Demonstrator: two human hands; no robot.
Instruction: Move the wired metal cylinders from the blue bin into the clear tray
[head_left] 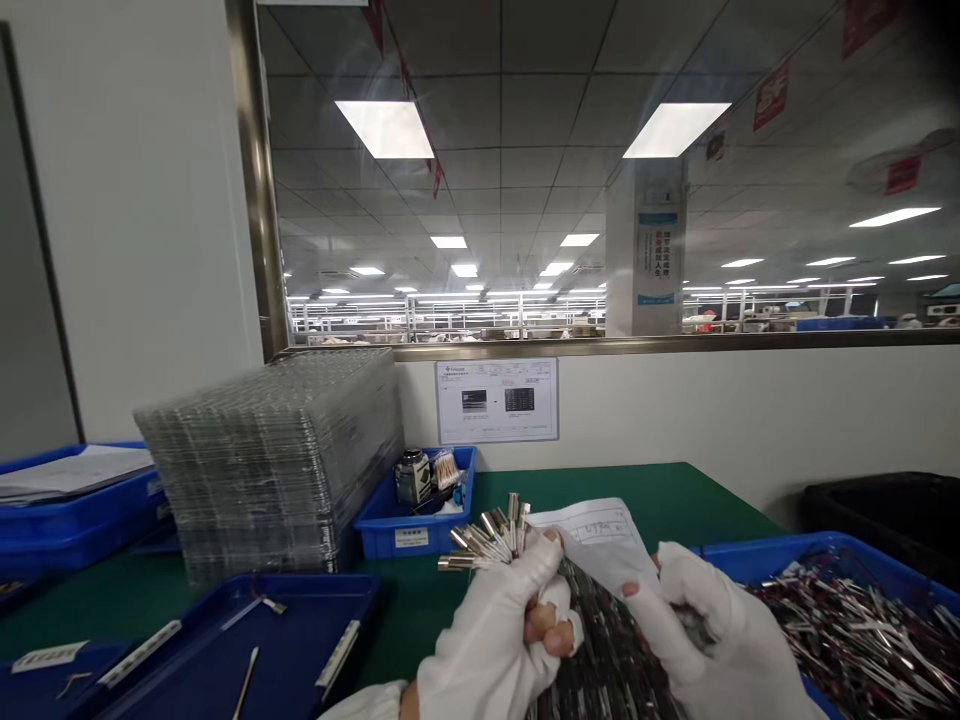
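Note:
My left hand [510,625], in a white glove with bare fingertips, is closed around a fanned bundle of small silver metal cylinders with thin pale leads [491,535]. A white paper slip with handwriting [600,530] spans the space between both hands; its left edge meets my left thumb. My right hand [720,635], gloved the same way, pinches the slip's right side between thumb and fingers. Under the hands lies a clear tray with rows of dark slots [600,650], partly hidden by them.
On the right, a blue bin [814,545] holds many wired silver parts. A tall stack of clear plastic trays [300,450] stands at left. Behind is a small blue box [412,535] with a bottle and cotton swabs. A dark blue tray [292,650] holds one swab [246,683].

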